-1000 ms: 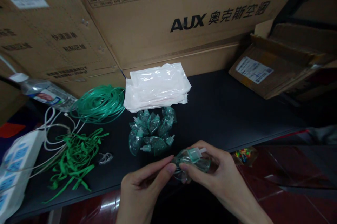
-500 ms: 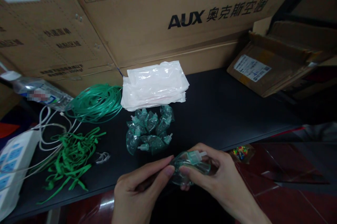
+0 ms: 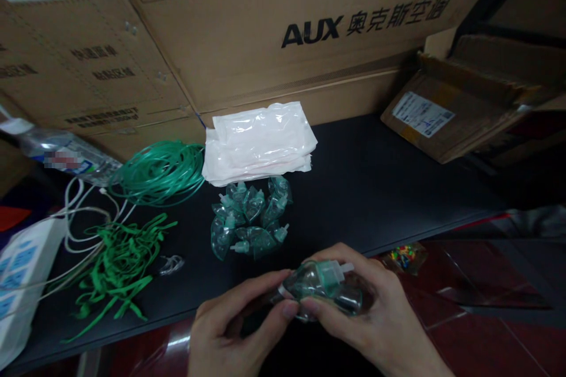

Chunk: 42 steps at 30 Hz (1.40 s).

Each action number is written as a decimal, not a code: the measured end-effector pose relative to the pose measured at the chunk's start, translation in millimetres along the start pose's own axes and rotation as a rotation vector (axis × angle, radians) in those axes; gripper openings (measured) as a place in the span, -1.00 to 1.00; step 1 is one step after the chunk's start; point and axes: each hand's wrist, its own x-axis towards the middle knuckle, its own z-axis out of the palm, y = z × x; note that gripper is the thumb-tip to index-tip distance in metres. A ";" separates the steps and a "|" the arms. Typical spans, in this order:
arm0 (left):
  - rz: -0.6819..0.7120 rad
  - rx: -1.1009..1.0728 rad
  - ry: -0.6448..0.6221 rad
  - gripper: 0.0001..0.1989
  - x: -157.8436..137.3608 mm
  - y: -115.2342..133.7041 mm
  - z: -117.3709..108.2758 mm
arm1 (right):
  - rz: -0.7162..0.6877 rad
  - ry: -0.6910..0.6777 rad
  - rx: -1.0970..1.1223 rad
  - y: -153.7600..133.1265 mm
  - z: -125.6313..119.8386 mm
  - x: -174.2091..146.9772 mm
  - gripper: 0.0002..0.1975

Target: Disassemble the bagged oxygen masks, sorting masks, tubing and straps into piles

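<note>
A clear green oxygen mask (image 3: 312,282) with a pale connector is held just in front of the table's front edge. My right hand (image 3: 371,300) wraps round it from the right, thumb pressed on its near side. At the mask's left end, my left hand (image 3: 247,312) pinches a small shiny metal nose clip (image 3: 283,291) between thumb and index finger. The clip touches the mask; how it sits there is partly hidden by the fingertips. Several similar masks (image 3: 254,206) lie in a cluster behind my hands. Loose thin metal strips (image 3: 171,265) lie to the left.
Green elastic straps (image 3: 126,265) are heaped at left, below coiled green tubing (image 3: 161,171). White sealed packets (image 3: 263,138) are stacked behind the masks. A power strip (image 3: 33,282), a plastic bottle (image 3: 66,156) and cardboard boxes (image 3: 424,108) stand around the black table (image 3: 371,188).
The mask has turned a little in my right hand, its connector shifting slightly right. The shiny metal clip now shows between my left fingertips and the mask.
</note>
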 end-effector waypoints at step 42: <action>-0.131 -0.381 0.019 -0.51 -0.6 -17.5 -12.1 | -0.151 -0.213 0.114 7.9 -3.1 -6.9 -0.69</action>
